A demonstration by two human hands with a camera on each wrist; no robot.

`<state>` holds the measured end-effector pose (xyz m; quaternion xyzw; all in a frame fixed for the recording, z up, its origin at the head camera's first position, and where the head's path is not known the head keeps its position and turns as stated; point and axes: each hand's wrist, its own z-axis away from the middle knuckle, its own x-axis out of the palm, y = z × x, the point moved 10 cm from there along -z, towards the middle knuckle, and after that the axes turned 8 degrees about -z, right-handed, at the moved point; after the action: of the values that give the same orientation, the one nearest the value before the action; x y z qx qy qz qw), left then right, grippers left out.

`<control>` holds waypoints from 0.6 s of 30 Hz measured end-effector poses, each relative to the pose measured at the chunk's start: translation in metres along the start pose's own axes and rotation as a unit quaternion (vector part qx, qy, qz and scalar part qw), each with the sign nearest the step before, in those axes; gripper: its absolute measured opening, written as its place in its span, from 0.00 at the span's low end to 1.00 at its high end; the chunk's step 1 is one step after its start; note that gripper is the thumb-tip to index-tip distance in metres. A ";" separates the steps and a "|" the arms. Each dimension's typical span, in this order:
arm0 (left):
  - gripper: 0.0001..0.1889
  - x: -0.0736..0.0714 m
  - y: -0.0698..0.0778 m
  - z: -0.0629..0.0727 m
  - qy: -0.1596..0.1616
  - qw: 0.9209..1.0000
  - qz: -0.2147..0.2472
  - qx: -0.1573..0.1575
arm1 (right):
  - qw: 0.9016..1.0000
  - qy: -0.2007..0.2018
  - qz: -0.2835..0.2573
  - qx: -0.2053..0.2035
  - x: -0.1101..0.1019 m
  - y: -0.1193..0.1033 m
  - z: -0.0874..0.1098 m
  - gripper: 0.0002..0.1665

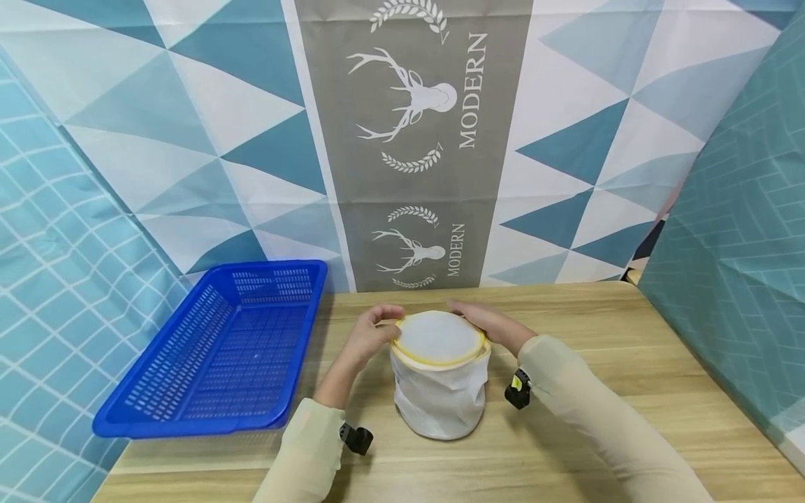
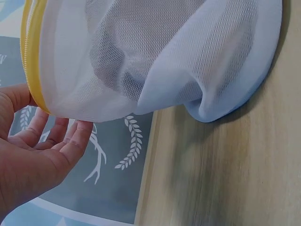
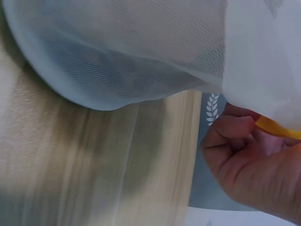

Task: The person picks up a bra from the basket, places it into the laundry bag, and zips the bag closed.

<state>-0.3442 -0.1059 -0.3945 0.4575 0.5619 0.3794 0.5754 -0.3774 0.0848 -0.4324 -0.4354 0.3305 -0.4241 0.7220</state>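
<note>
"At the lower centre of the head view, your white mesh laundry bag (image 1: 440, 402) is standing upright on the wood-grain tabletop (image 1: 440, 471), its round lid (image 1: 439, 337) facing up. Why are you resting a hand at each side?"

"Probably because those soft walls are creasing and sagging. By holding opposite edges, you are likely steadying the rim while the tabletop is carrying the base."

"And how are your fingers lying?"

"Your left hand (image 1: 371, 339) is touching the rim's left edge: the thumb is resting against the yellow zipper band (image 2: 35, 77), and the other fingers are bending loosely, slightly apart, by the side fabric. How firmly they are pressing, we cannot tell. Your right hand (image 1: 493, 325), at the opposite edge, is pinching the yellow trim between thumb and curled fingers."

"What about your arms?"

"Your forearms are slanting inward from the bottom of the frame, the right one from the lower right, in cream sleeves (image 1: 604, 416). They are leaving the lid showing between your hands."

"And the blue perforated basket (image 1: 245, 367)?"

"It is sitting at the left of the frame, apart from the bag, probably so that your left forearm is lying freely beside it."
</note>
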 end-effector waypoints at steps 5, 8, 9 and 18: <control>0.21 0.001 0.003 0.002 -0.004 1.000 -0.003 -0.002 | 0.999 0.000 0.033 -0.021 0.004 -0.009 -0.002 0.34; 0.21 0.000 0.005 0.003 -0.004 1.000 -0.005 -0.002 | 0.998 0.005 0.053 -0.036 0.005 -0.013 -0.003 0.33; 0.21 0.000 0.006 0.003 -0.004 1.000 -0.006 -0.002 | 0.998 0.004 0.057 -0.040 0.005 -0.014 -0.002 0.33; 0.19 0.004 -0.003 -0.004 -0.009 0.999 0.003 -0.041 | 0.997 -0.041 0.043 -0.050 0.013 -0.014 0.003 0.25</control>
<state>-0.3486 -0.1028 -0.3982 0.4386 0.5391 0.4001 0.5974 -0.3741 0.0707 -0.4196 -0.4734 0.3400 -0.3579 0.7296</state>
